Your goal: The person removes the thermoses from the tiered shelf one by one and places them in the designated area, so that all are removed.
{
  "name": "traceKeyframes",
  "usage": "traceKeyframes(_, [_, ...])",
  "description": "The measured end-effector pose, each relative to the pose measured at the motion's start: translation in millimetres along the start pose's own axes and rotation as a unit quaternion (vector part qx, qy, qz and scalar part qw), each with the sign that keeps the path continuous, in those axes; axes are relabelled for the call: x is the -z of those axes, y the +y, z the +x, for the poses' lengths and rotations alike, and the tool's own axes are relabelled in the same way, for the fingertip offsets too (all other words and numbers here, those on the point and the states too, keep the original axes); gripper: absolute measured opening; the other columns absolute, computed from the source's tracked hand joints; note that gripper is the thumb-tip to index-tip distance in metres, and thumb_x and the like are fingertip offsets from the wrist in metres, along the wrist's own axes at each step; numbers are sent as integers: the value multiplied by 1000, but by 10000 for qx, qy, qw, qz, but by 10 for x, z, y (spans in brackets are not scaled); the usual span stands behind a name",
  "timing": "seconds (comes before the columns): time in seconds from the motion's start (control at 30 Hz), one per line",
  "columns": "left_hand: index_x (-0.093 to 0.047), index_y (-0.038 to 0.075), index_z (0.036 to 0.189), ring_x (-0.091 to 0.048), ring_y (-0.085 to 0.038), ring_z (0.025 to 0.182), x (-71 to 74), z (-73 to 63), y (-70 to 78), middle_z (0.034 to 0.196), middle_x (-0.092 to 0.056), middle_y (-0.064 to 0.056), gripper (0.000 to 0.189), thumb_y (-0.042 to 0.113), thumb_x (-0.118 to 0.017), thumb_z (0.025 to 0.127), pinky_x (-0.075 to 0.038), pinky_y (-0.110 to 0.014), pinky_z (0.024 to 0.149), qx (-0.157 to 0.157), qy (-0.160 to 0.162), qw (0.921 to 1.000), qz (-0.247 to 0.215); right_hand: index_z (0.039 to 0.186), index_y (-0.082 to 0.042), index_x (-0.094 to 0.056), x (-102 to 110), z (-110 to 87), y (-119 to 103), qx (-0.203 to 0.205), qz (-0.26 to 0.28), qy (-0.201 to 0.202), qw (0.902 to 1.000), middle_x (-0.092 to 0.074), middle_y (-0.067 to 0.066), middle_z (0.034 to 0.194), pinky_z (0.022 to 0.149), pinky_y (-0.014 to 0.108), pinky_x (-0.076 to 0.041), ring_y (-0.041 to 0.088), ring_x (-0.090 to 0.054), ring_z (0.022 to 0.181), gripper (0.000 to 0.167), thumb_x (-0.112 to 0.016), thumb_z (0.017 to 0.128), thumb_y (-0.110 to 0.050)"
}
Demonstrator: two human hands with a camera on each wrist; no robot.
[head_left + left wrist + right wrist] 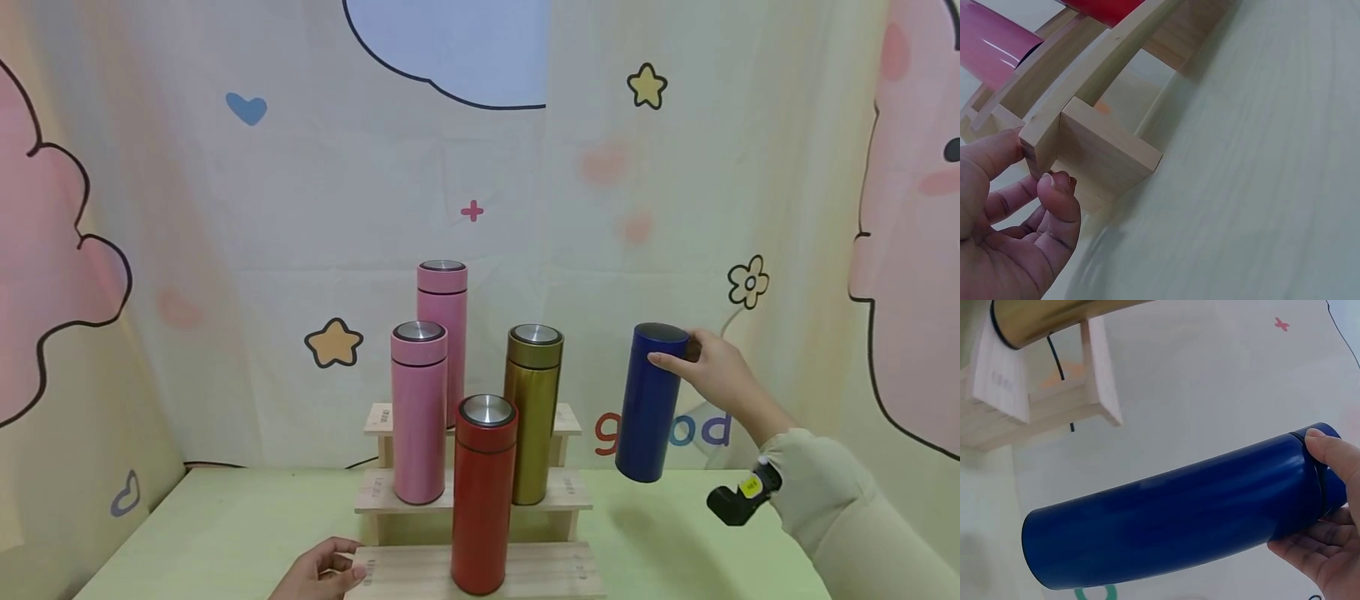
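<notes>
My right hand (722,377) grips a blue thermos bottle (647,425) near its top and holds it in the air, slightly tilted, to the right of a wooden step stand (408,571). In the right wrist view, thumb and fingers wrap around the lid end of the bottle. My left hand (318,573) pinches the left end of the stand's lowest board, as the left wrist view shows. A red thermos (482,508) stands upright on that lowest step. On the middle step are a pink thermos (420,433) and a gold thermos (531,442). Another pink thermos (442,304) stands on the top step.
The stand rests on a pale green table (247,517). Behind it hangs a light cloth backdrop (300,208) printed with stars, hearts and lettering. A black device (742,496) is strapped at my right wrist, over a pale sleeve (847,500).
</notes>
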State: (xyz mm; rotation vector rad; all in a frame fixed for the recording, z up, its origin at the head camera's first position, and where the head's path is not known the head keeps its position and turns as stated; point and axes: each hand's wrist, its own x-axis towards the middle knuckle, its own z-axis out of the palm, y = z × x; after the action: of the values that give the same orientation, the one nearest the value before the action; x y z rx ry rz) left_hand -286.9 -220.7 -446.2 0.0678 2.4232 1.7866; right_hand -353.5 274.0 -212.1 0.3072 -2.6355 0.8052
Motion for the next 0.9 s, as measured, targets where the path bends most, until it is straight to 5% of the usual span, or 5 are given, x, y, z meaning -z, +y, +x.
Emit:
traceKeyframes(0.2, [-52,-8,122,-55,-14,75,6,7,-12,92,-62,-6,58,34,-71,87,-47,-30,67,1,-22,10000,-19,133,14,-37,-126,-90,196,-161,80,-47,9998,-57,33,119,92,60,-46,44,-57,107,78,-56,93,-50])
traceKeyframes(0.53, [-52,-9,121,-55,-14,74,-12,16,-25,91,-62,-6,53,29,-69,89,-47,-30,67,-13,29,10000,-1,121,12,-47,-351,-211,441,-250,62,-54,9997,-64,26,105,80,46,-53,30,-62,91,67,-63,91,-45])
traceKeyframes(0.9, [-50,-10,122,-53,-14,73,27,-12,-29,91,-62,-5,58,32,-70,88,-45,-28,63,-142,-122,9998,-43,130,19,-38,-480,-272,602,-382,73,-112,9992,-60,33,114,85,53,-50,41,-61,101,76,-63,92,-43])
